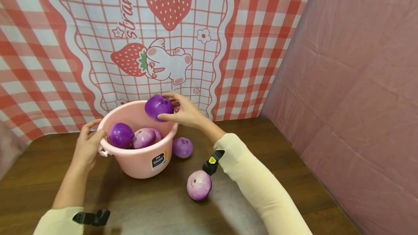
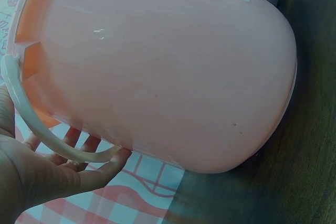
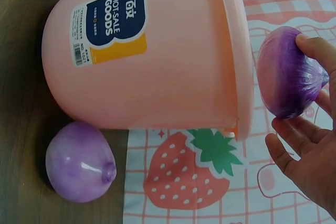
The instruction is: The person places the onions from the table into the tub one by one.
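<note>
A pink bucket with a pale handle stands upright on the table. My left hand grips its left rim, the thumb at the edge and fingers along the outside near the handle. Over the right side of the bucket's mouth, my right hand holds a shiny purple onion between thumb and fingers. Inside the bucket lie a dark purple onion and a paler onion, with part of another behind it. What lies deeper is hidden by the bucket wall.
One light purple onion sits on the wooden table close to the bucket's right side. Nearer the front is another pale onion. A checked strawberry cloth hangs behind, and a pink cloth borders the right.
</note>
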